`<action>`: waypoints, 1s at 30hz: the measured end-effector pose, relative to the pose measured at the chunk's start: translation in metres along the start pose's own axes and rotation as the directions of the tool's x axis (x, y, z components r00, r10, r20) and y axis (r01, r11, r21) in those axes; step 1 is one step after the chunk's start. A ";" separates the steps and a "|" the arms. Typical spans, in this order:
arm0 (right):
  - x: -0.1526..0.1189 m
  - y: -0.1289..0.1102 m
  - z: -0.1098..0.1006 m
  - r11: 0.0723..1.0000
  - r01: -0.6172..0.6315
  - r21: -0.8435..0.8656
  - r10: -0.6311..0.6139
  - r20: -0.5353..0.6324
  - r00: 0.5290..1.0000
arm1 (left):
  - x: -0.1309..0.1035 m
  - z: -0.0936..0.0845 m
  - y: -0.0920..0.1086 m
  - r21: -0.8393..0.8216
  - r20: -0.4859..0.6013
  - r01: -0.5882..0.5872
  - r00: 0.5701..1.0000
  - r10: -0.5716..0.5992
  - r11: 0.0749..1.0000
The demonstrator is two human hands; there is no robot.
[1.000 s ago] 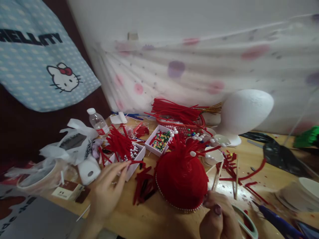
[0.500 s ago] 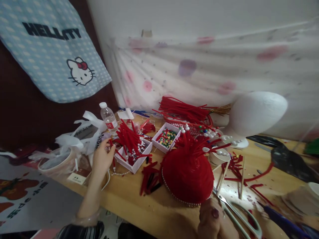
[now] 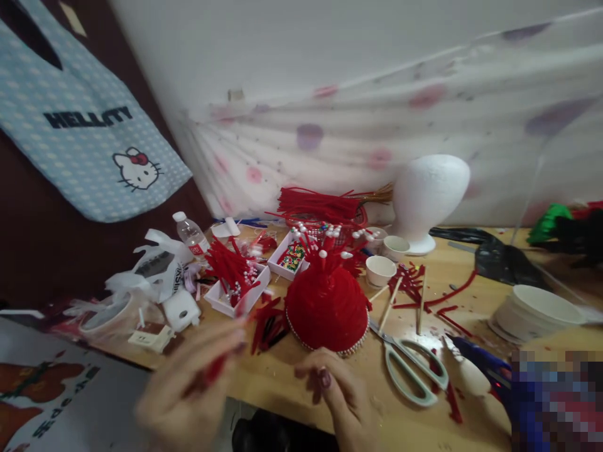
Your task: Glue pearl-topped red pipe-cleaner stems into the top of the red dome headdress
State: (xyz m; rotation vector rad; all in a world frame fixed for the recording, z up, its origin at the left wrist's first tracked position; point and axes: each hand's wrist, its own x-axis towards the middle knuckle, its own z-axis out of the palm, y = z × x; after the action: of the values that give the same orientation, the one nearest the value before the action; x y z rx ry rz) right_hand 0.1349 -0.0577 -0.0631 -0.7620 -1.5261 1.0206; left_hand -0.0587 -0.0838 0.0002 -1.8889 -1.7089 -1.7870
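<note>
Left hand [image 3: 191,383], blurred: a red stem [image 3: 217,369] is gripped between the fingers, apparently pinched part-way so that a free end is left exposed. Right hand [image 3: 336,389]: fingers curled inward just in front of the red dome; whether anything small is held in them cannot be told. Red dome [image 3: 325,307]: placed on the counter [image 3: 292,386] ahead of both hands, rim down, presumably for a steady seat and so that the upright sprigs [image 3: 323,255], tipped with white beads, are kept uncrushed; its lower edge is trimmed with a bead string [image 3: 306,344]. Scissors [image 3: 389,339]: laid to the right, tips just beside the dome, loops turned toward the near edge, likely for easy pick-up. Blue tool [image 3: 485,364], probably a glue gun: laid farther right, partly out of view. Boxes, 2, pale, set beyond the left hand: the nearer box [image 3: 258,290] is filled with red stems and white beads, the farther box [image 3: 281,272] with coloured pieces, the walls probably serving to stop rolling. Cups, 2, pale [image 3: 380,272] [image 3: 396,248]: stood behind the dome on the right. Foam head [image 3: 426,194]: stood upright at the back, perhaps to be kept clear of the handwork. Bundle of long red stems [image 3: 315,204]: stored across a red basket [image 3: 362,218] by the wall.
</note>
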 end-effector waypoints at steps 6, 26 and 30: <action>-0.040 0.027 -0.013 0.874 -0.264 0.407 0.408 -0.322 0.854 | -0.026 0.081 0.052 -0.370 0.365 -0.263 0.841 0.400 0.891; -0.035 -0.008 -0.073 0.913 -0.276 -0.301 0.327 0.135 0.935 | -0.033 0.109 0.033 -0.327 0.743 0.459 0.665 -0.076 0.826; -0.021 0.008 -0.074 0.901 -0.266 -0.342 0.185 -0.252 0.950 | -0.016 0.097 0.009 -0.310 0.633 0.399 0.764 -0.125 0.863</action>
State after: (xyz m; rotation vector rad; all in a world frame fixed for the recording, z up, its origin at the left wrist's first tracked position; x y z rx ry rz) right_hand 0.2113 -0.0574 -0.0770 -1.3031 -1.4824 0.7886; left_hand 0.0180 -0.0351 -0.0385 -2.7701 -1.9684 -1.9257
